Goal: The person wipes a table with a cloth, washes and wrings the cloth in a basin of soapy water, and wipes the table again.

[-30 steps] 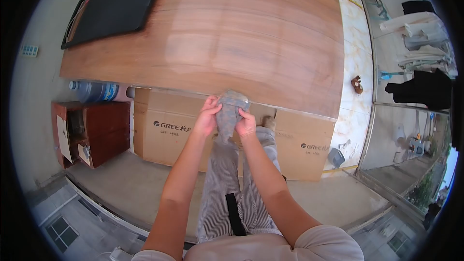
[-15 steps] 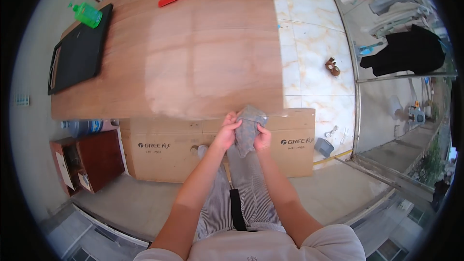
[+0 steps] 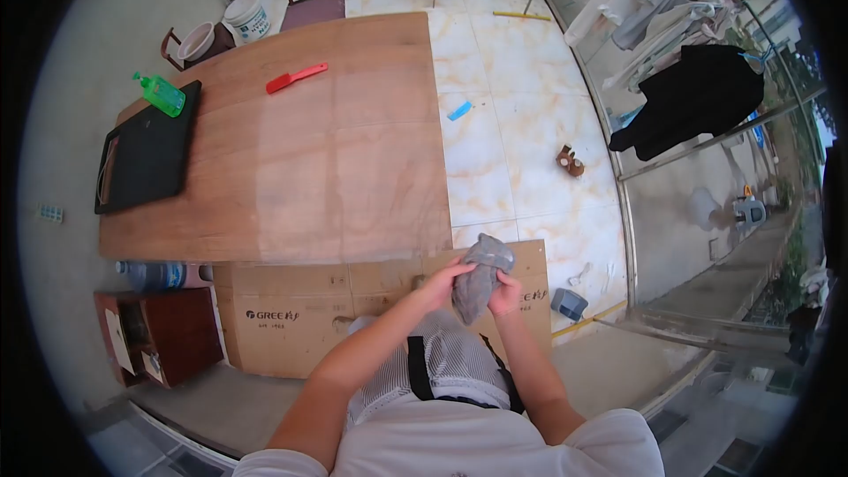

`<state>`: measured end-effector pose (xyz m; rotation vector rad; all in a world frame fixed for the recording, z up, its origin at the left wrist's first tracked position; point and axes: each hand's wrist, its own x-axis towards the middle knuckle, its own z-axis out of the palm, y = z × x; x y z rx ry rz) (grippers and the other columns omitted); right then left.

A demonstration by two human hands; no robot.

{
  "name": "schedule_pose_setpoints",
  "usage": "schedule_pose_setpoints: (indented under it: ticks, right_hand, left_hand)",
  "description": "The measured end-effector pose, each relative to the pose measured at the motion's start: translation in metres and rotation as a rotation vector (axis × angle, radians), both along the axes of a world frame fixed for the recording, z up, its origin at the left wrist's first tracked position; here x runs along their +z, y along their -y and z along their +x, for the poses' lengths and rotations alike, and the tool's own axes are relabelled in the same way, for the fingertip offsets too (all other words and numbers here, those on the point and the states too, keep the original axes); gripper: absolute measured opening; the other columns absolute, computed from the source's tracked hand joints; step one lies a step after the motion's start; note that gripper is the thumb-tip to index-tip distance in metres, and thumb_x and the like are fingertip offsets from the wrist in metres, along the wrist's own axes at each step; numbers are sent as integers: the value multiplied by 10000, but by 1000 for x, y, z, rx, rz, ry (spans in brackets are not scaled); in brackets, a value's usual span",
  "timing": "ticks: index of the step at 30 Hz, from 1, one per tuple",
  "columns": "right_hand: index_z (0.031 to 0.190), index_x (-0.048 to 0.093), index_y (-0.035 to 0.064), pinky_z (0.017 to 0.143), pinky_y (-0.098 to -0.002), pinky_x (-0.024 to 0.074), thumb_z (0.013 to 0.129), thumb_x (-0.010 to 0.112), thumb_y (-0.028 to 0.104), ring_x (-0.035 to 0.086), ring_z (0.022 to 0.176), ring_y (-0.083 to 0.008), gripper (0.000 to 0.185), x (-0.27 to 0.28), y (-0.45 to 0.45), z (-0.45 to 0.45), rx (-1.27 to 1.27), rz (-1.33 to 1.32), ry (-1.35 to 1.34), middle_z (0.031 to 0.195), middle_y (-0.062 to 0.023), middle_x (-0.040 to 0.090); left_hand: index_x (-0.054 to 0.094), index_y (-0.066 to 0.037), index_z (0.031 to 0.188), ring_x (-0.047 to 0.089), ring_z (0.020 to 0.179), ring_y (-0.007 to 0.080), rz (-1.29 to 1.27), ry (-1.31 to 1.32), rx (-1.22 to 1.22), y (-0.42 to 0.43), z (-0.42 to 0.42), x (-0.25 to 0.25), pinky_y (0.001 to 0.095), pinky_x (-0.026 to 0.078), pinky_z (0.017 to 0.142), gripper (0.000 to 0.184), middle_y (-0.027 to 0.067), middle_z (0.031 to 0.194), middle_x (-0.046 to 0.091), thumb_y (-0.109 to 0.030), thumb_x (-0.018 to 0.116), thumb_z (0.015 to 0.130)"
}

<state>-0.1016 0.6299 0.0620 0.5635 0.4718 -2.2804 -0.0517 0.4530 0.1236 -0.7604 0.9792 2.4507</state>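
Observation:
A grey cloth (image 3: 478,287), crumpled into a bundle, is held between my two hands in front of my body. My left hand (image 3: 444,284) grips its left side with closed fingers. On the other side, my right hand (image 3: 505,294) pinches the cloth between thumb and fingers. Both hands are just off the near right corner of the wooden table (image 3: 353,168), above the cardboard sheet. Far back on the tabletop lies a red brush (image 3: 297,78).
A black panel (image 3: 146,155) and a green pump bottle (image 3: 161,94) are at the table's left end. Flattened cardboard (image 3: 300,300) covers the floor by my feet. A small red-brown cabinet (image 3: 185,340) stands left. A grey-blue bin (image 3: 569,304) sits right, near hanging clothes (image 3: 693,97).
My hands and the cloth have moved right, away from the table's front edge. The view has shifted, showing more of the far floor and chairs. The cloth is folded differently.

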Motion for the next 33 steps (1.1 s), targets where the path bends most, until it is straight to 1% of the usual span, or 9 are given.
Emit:
schedule_pose_setpoints:
  ticks: [2,6,10,12,19,22,26,29,33]
  right_hand:
    - [1358,400,-26,1105,-483,328,833,535,6,456,1265,-362,543,8,11,-6,123,-99,-11,1352,-198,490]
    - [1279,485,-11,993,-402,449,760,586,-87,560,1132,-282,534,75,74,-28,356,147,-338,1227,-159,576]
    - [1126,571,-3,877,-336,512,686,648,-150,625,962,-206,470,94,136,-51,585,441,-652,1041,-102,643]
    - [1047,624,-18,796,-298,512,652,681,-137,633,893,-175,416,98,163,-49,579,552,-819,959,-85,674]
    - [1037,621,-7,859,-341,487,651,715,-72,602,972,-268,403,150,238,-18,210,978,-1547,1054,-139,625]
    - [1178,566,50,958,-386,430,674,711,-4,541,1086,-342,527,132,258,-2,257,936,-1742,1170,-190,568]
    - [1433,365,218,1068,-581,269,729,726,287,285,1358,-408,794,71,270,22,760,1058,-1845,1459,-219,328]
    - [1495,246,316,1069,-670,162,720,712,465,108,1425,-444,917,37,279,38,1079,1186,-1905,1556,-213,122]
    - [1508,197,361,1083,-678,83,670,739,550,24,1429,-480,1016,-3,301,49,1143,1271,-2041,1575,-222,8]
  left_hand:
    - [509,-86,1285,503,1164,175,-48,-2,-46,26,9,2,345,367,1001,478,39,1215,574,-306,640,881]
    - [542,-74,1166,574,1062,155,-322,-96,103,80,33,21,336,454,909,414,49,1095,621,-195,739,823]
    - [464,-79,864,619,836,133,-620,-168,350,126,61,34,273,510,709,372,42,847,628,-56,808,725]
    - [467,-68,895,599,845,126,-947,-117,397,142,71,31,285,501,735,381,36,840,607,-55,805,720]
    - [474,-34,979,566,866,193,-1418,-296,883,187,74,41,339,465,805,386,98,892,570,-37,770,730]
    - [460,-33,1024,584,866,258,-1577,-129,854,208,88,8,349,472,813,387,134,921,572,-8,730,749]
    - [427,-25,1212,555,1074,325,-1296,299,620,224,128,-15,397,424,971,542,202,1117,551,0,695,742]
    - [374,10,1311,449,1206,376,-2001,284,405,226,138,-33,467,335,1049,715,245,1253,478,-106,726,699]
    - [218,14,1461,140,1419,426,-2032,-85,-392,237,124,-39,592,124,1132,1010,250,1505,219,-274,751,653]
